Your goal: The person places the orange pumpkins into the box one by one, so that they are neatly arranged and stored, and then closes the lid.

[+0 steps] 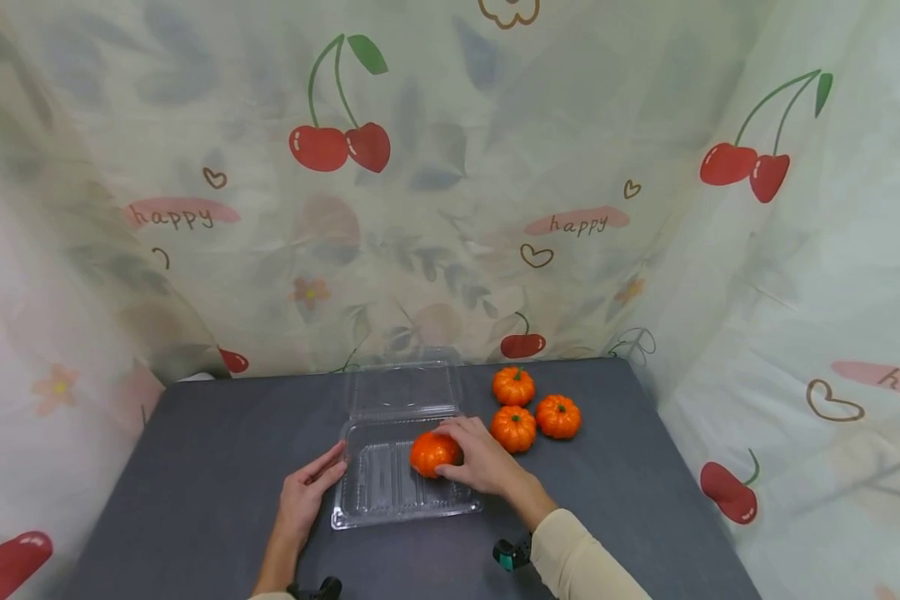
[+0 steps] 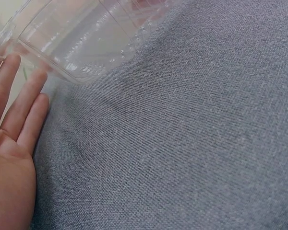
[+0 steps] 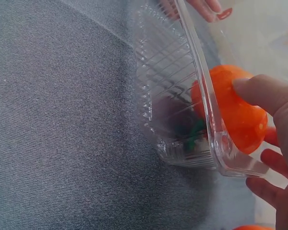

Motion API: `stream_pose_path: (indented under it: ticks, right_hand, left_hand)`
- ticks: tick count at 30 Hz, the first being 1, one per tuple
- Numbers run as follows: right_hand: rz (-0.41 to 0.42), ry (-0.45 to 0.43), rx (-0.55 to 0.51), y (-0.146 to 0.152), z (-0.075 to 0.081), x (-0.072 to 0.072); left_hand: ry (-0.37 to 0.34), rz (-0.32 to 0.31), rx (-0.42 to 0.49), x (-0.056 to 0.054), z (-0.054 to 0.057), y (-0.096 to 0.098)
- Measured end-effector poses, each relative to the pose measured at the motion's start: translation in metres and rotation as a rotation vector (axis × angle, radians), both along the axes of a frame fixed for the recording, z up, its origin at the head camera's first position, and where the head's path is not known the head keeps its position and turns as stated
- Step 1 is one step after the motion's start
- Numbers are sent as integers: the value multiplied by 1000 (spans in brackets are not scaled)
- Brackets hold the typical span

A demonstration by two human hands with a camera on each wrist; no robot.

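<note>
We see the right hand (image 1: 487, 460) pinching a pumpkin (image 1: 432, 455) between its thumb and fingers. The pumpkin is at the right side of the clear box (image 1: 375, 477), partly above the rim in the right wrist view; we cannot tell whether it touches the floor of the box. Through the box wall there we make out a dark patch and some green, too blurred for us to name.

The left hand (image 1: 302, 492) has its fingers nearly straight, their tips at the left edge of the box. The box stands on the dark grey table (image 1: 217, 475), its clear lid (image 1: 401, 392) folded back on the far side.

To the right of the box we see three more orange pumpkins set close together: a far one (image 1: 513, 387), a near one (image 1: 513, 430) and a right one (image 1: 558, 417), all with green stems. Behind the table hangs a pale cloth (image 1: 435, 92) printed with cherries, hearts and "happy". A cream sleeve (image 1: 581, 554) covers the right forearm.
</note>
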State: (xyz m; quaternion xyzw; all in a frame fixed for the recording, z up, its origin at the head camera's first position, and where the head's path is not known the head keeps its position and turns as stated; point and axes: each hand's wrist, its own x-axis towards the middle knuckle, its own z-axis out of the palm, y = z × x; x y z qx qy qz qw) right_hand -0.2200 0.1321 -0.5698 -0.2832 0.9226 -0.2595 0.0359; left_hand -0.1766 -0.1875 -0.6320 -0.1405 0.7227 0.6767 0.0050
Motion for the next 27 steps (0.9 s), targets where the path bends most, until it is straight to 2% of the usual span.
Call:
stream_pose_path:
  ticks: [5, 11, 17, 24, 27]
  right_hand:
    - [0, 4, 28, -1, 3, 2]
    - [-11, 61, 86, -2, 8, 3]
    - [-71, 109, 173, -1, 13, 7]
    - [-147, 243, 263, 3, 15, 7]
    - [-178, 263, 303, 6, 14, 6]
  left_hand:
    - [3, -3, -11, -1, -2, 0]
    - [33, 5, -8, -1, -5, -1]
    - [31, 1, 4, -2, -6, 0]
    - [24, -4, 14, -1, -4, 0]
    - [18, -5, 15, 0, -2, 0]
